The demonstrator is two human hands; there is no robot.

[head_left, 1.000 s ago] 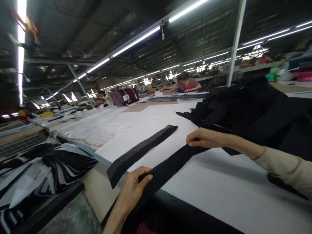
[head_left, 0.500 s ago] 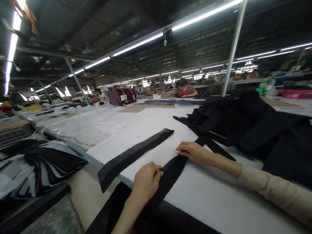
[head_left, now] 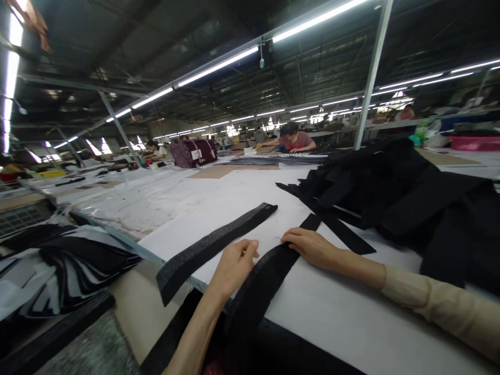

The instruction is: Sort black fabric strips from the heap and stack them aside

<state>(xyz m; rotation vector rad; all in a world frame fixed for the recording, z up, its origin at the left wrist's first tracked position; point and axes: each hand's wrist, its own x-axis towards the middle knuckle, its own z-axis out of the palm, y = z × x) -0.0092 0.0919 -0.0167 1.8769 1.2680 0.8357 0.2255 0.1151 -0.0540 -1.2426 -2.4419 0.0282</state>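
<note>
Black fabric strip [head_left: 263, 284] lies diagonally on the white worktop [head_left: 351, 302], its long axis running away between the right hand [head_left: 314, 247] and the left hand [head_left: 234, 268], both open and gripping nothing; the right one touches it, the left one is just beside it.

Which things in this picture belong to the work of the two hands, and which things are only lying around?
In the work: right hand, touching the black fabric strip; left hand, beside it; grey-speckled black strip.

Only lying around: pile of black fabric pieces; striped fabric stack; maroon bag; pink bin.
</note>
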